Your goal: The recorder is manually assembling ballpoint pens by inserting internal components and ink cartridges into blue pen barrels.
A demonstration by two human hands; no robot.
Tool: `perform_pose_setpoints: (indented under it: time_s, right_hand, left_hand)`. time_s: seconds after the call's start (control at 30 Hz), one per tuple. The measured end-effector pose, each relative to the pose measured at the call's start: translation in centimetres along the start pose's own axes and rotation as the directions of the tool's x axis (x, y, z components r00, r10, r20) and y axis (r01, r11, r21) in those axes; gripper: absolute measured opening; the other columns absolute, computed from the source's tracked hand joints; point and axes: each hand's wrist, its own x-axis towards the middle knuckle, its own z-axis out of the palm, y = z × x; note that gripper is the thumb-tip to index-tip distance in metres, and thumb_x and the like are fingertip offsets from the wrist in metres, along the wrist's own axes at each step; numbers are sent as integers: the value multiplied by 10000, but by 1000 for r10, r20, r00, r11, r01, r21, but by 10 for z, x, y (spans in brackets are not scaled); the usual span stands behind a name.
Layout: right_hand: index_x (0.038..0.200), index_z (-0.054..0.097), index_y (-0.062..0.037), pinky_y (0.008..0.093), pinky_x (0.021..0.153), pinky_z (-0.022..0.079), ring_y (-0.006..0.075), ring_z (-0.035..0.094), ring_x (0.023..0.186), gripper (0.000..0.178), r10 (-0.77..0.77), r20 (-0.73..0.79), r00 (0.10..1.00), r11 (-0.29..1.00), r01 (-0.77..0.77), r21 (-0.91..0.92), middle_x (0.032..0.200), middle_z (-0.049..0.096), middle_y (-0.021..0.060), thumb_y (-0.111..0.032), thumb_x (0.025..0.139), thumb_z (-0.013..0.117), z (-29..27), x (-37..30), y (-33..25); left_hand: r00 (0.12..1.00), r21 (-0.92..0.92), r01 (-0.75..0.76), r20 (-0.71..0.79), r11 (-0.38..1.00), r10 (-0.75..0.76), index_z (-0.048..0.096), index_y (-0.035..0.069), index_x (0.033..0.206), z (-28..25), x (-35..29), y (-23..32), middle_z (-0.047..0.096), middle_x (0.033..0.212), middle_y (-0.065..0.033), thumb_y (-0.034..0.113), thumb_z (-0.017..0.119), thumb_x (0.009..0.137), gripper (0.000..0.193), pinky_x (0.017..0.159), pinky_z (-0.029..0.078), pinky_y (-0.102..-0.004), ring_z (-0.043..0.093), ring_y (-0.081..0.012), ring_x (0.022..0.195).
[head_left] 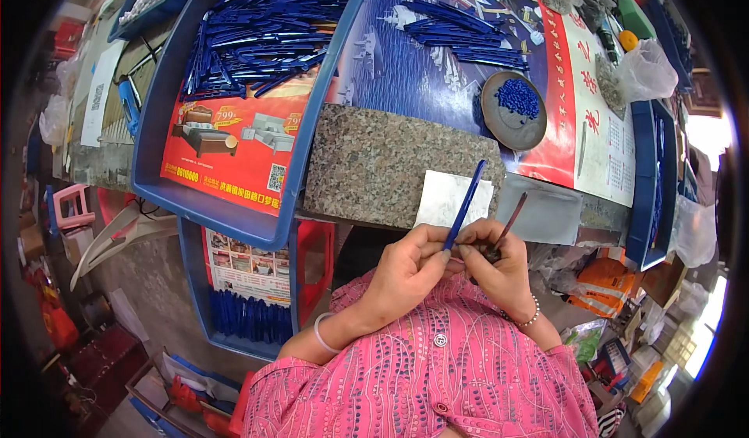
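Note:
My left hand point(406, 266) pinches a slim, shiny blue stick point(468, 200) between thumb and fingers, its tip pointing up and away. Close against it, my right hand point(501, 268) is closed around a thin dark reddish rod point(512, 216), which slants up to the right. The fingertips of both hands meet at the stick's lower end, and what lies between them is hidden. Just beyond the hands, a white paper sheet point(434, 196) rests on a speckled stone slab point(367, 161). Past the slab sits a round dish point(513, 138) holding small blue bead-like pieces point(516, 97).
Left of the slab, a blue tray point(146, 157) holds many shiny blue sticks point(261, 28). More sticks point(472, 36) lie on the poster-covered table. A lower blue tray point(195, 282) stands by my left arm; another blue tray point(641, 180) is at the right.

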Motion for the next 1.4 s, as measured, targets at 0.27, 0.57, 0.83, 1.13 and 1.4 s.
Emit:
perform_pose_setpoints:
  time_s: [0.27, 0.57, 0.83, 1.13, 1.4]
  right_hand:
    - [928, 500, -8, 186, 570, 396, 39, 513, 667, 182, -113, -41, 993, 975, 102, -200, 761, 559, 11, 46, 784, 597, 4, -1, -2]
    - [915, 468, -12, 173, 522, 376, 42, 501, 613, 200, -169, -109, 980, 951, 134, -278, 746, 567, 29, 49, 777, 600, 10, -3, -3]
    - [819, 523, 0, 272, 512, 405, 155, 532, 582, 135, -330, 10, 944, 819, 292, -494, 716, 526, 79, 32, 737, 624, 4, 1, -12]
    - [817, 531, 9, 333, 522, 435, 261, 561, 590, 91, -243, -22, 970, 827, 195, -527, 719, 532, 120, 0, 756, 599, 12, -4, -15]
    - [827, 548, 29, 268, 515, 391, 118, 473, 552, 100, 18, -63, 998, 982, -29, -185, 654, 540, 78, -37, 783, 609, 9, 0, -14]
  left_hand:
    - [984, 137, -146, -85, 980, 158, 478, -82, 1091, 4, 2, -9, 640, 991, -148, -26, 459, 884, 216, 806, 504, -249, 629, -158, 909]
    - [966, 600, -177, -46, 780, 254, 478, -83, 1101, 3, -1, -6, 657, 950, -149, -38, 480, 864, 242, 742, 529, -267, 637, -141, 870]
    - [928, 616, -268, -42, 741, 371, 484, -64, 1101, 3, -4, -8, 660, 894, -162, -49, 518, 827, 277, 673, 529, -271, 661, -163, 802]
    - [842, 776, -369, 46, 511, 538, 477, -53, 1098, 6, -1, -15, 602, 754, -205, -31, 548, 793, 314, 556, 491, -381, 630, -332, 648]
    - [809, 867, -351, 90, 355, 581, 486, -72, 1091, 8, -3, -9, 608, 769, -194, -48, 574, 766, 338, 525, 493, -367, 630, -314, 617]
